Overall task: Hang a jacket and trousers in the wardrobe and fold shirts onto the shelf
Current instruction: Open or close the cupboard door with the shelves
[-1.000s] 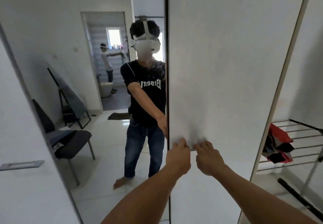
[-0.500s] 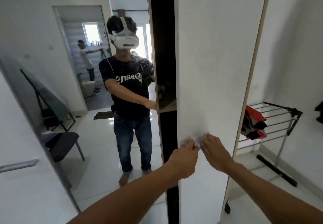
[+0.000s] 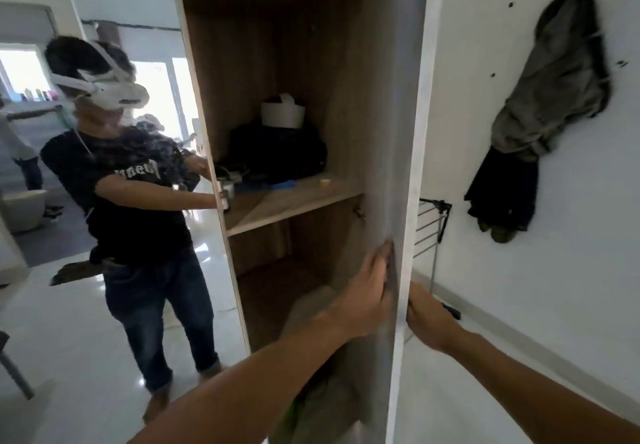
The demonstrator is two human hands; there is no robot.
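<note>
1. The wardrobe door stands edge-on between both hands, swung wide, presumably to clear access for hanging and folding.
2. The left hand lies flat on the door's inner face, fingers straight, pressing rather than gripping.
3. The right hand sits on the outer face; its fingers are hidden behind the door edge, so I cannot tell their grip.
4. Garments, possibly the jacket and trousers, hang on the wall at right, well apart from the wardrobe.
5. The shelf holds a dark bundle; no shirts are identifiable. The lower compartment is dim, and a pale blurred shape there is unclear.
</note>
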